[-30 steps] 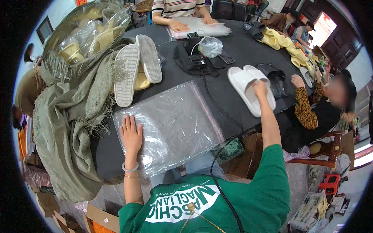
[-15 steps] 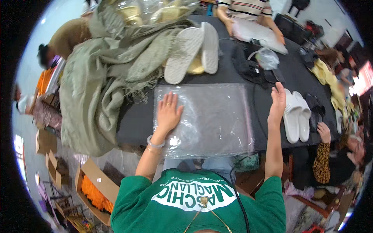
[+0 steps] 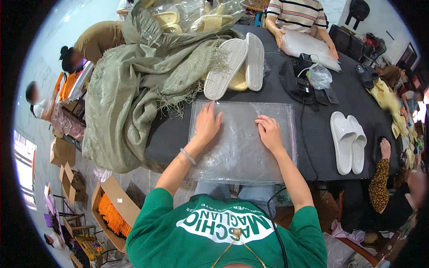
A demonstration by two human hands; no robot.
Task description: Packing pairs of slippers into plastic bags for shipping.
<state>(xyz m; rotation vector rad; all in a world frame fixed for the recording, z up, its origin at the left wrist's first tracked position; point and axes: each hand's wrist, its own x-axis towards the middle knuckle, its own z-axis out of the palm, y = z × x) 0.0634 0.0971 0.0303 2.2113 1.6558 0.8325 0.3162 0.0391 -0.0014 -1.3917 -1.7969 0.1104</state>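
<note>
A flat clear plastic bag point(image 3: 241, 152) lies on the black-covered table in front of me; whether it is one or a stack I cannot tell. My left hand point(image 3: 208, 123) rests open on its upper left part, fingers spread toward the far edge. On the right half of the plastic, my right hand point(image 3: 270, 133) lies open with its fingers slightly bent. Neither hand grips anything that I can see. Just beyond the bag, a pair of white slides point(image 3: 227, 67) shows its soles, with a yellow slipper point(image 3: 239, 81) partly under them.
Greenish woven sacking point(image 3: 120, 102) covers the table's left side. White slides point(image 3: 343, 140) stand at right. Black devices with a cable point(image 3: 304, 82) lie beyond the bag. Across the table, a person holds a clear plastic stack point(image 3: 310, 47). A leopard-sleeved arm point(image 3: 380, 178) reaches in at right.
My right hand has come from the air right of the plastic down onto it. My left hand stays on its left part. Black slippers beside the right-hand white slides no longer show there.
</note>
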